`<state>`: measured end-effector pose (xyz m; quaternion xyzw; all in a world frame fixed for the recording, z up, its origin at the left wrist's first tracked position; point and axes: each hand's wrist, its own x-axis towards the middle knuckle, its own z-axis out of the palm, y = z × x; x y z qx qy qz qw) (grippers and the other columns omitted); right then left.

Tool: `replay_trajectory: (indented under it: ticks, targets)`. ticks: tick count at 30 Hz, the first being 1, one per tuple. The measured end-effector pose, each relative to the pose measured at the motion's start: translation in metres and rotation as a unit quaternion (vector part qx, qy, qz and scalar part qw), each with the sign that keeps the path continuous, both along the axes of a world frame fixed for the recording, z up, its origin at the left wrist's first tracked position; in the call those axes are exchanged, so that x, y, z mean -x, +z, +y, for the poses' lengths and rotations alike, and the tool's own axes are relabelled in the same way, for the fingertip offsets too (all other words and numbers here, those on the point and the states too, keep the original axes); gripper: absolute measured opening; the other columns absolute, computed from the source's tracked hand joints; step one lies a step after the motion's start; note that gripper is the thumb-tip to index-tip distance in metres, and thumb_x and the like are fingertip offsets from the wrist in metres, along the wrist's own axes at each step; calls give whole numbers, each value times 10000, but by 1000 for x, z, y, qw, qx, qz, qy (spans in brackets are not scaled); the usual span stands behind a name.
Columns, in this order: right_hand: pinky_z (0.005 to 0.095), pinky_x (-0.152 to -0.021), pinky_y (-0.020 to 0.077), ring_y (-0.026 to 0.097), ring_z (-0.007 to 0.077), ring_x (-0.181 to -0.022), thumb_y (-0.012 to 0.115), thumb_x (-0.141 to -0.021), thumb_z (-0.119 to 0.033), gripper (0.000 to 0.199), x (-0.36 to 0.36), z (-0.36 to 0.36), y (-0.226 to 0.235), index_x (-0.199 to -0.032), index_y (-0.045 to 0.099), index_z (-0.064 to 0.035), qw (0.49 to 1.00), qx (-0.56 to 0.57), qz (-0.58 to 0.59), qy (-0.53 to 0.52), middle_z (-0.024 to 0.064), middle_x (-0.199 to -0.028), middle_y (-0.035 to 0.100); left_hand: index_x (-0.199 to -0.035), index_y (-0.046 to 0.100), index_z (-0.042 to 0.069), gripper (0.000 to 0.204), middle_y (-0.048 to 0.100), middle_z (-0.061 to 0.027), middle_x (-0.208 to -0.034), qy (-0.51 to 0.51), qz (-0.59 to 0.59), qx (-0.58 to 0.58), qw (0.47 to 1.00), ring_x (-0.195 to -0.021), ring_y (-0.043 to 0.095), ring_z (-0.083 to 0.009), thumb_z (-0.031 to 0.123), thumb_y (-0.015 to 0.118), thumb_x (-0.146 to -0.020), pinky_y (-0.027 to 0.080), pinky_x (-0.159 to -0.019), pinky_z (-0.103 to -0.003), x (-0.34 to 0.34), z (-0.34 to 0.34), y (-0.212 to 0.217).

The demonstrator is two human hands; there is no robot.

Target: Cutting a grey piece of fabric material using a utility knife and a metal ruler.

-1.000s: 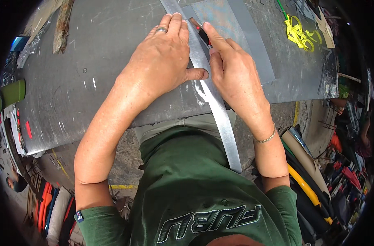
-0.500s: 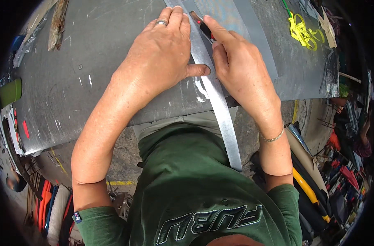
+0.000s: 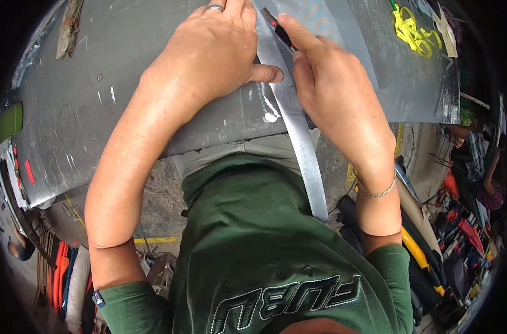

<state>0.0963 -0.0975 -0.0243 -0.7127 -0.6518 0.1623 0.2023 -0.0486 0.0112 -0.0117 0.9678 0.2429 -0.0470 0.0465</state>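
Observation:
A long flat metal straightedge (image 3: 302, 146) runs from the far side of the worktable across its front edge, and its near end overhangs in front of my green shirt. My left hand (image 3: 214, 53) lies on it with fingers stretched forward and thumb across the metal; the fingertips are cut off by the top of the view. Along the right side of the straightedge, my right hand (image 3: 337, 80) grips a black and red utility knife (image 3: 280, 32), index finger extended along it. The blade end points away from me. Beneath is grey sheet material (image 3: 353, 39), partly mesh-like.
The dark grey worktable (image 3: 209, 131) has scratches and white marks. A wooden piece (image 3: 70, 30) lies far left, a tangle of yellow ribbon (image 3: 415, 33) far right. Rolls of material (image 3: 420, 250) stand on the floor at right, more rolls (image 3: 75, 284) at left.
The whole view has shifted, so table and straightedge sit slightly higher. My right hand and forearm have moved a little toward me and rightward, knife still held. My left hand stays on the straightedge.

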Motion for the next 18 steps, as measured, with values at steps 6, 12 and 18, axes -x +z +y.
replay_trajectory:
  ticks: [6, 12, 18]
  targets:
    - [501, -808, 498, 633, 450, -884, 561, -958, 3, 480, 4, -32, 6, -1431, 586, -75, 1000, 16, 4, -8, 240, -957, 665, -1286, 518, -230, 934, 557, -367, -1352, -142, -448, -9, 883, -1354, 501, -433, 572, 730, -855, 420, -1144, -426, 22, 21, -90]
    - [464, -757, 506, 617, 418, -803, 568, -951, 40, 536, 5, -62, 19, -1469, 563, -101, 997, 67, 32, -38, 217, -938, 642, -1284, 510, -233, 915, 561, -364, -1337, 4, 6, -19, 1000, -1352, 498, -434, 548, 736, -864, 418, -1145, -420, -6, -3, 2]
    - [410, -733, 511, 569, 370, -707, 571, -947, 60, 585, 7, -83, 22, -1498, 549, -135, 992, 95, 57, -65, 190, -895, 608, -1337, 465, -224, 920, 503, -365, -1409, 42, 89, 21, 995, -1392, 461, -427, 525, 736, -877, 401, -1164, -418, -2, 2, -7]
